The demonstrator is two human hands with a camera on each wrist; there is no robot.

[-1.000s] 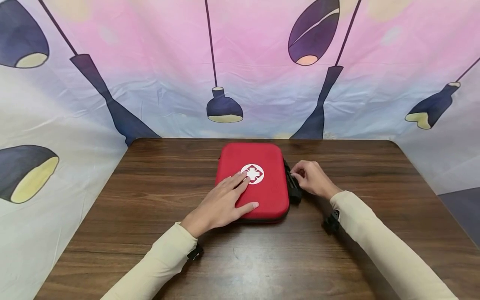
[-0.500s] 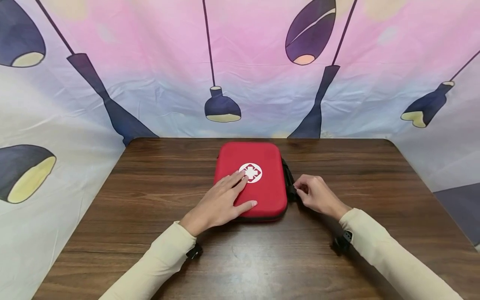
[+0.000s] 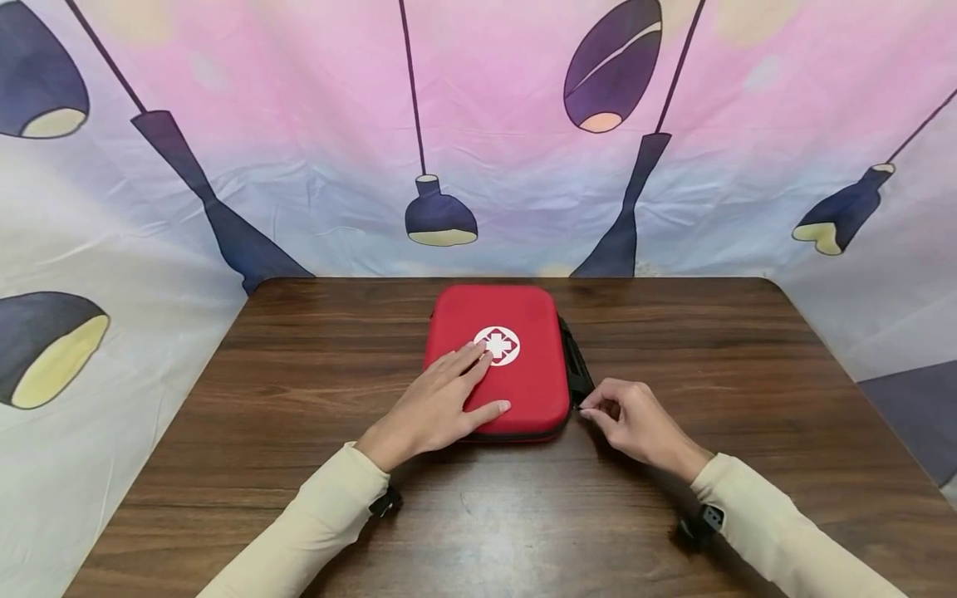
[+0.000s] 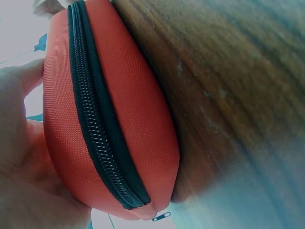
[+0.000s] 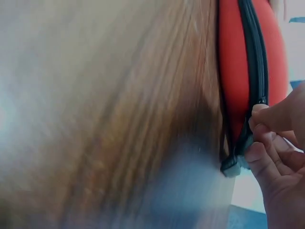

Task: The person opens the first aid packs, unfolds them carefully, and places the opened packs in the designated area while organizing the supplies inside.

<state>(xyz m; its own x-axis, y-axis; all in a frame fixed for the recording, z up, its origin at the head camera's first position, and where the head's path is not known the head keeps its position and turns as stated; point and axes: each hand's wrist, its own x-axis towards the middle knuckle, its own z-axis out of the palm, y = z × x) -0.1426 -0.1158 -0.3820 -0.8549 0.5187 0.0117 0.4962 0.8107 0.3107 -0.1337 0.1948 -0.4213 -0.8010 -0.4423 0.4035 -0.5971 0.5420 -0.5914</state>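
A red first-aid case (image 3: 527, 386) with a white cross emblem (image 3: 498, 345) lies on the wooden table, lid down over its body. My left hand (image 3: 434, 409) rests spread on the lid's left part, fingertips at the emblem and thumb toward the front. At the front right corner my right hand (image 3: 635, 419) pinches the zipper pull, mostly hidden by the fingertips; its slider (image 5: 262, 100) shows in the right wrist view. The black zipper (image 4: 95, 126) runs along the front side with its teeth meshed. A second pull (image 4: 162, 216) hangs at the left corner.
A black carry handle (image 3: 574, 357) sits along the case's right side, close to my right fingers. The brown table (image 3: 314, 374) extends around the case. Behind it hangs a cloth (image 3: 329, 124) printed with lamps.
My right hand has moved along the case's right side toward me, from beside the handle to the front right corner, still pinching. The left hand has stayed on the lid.
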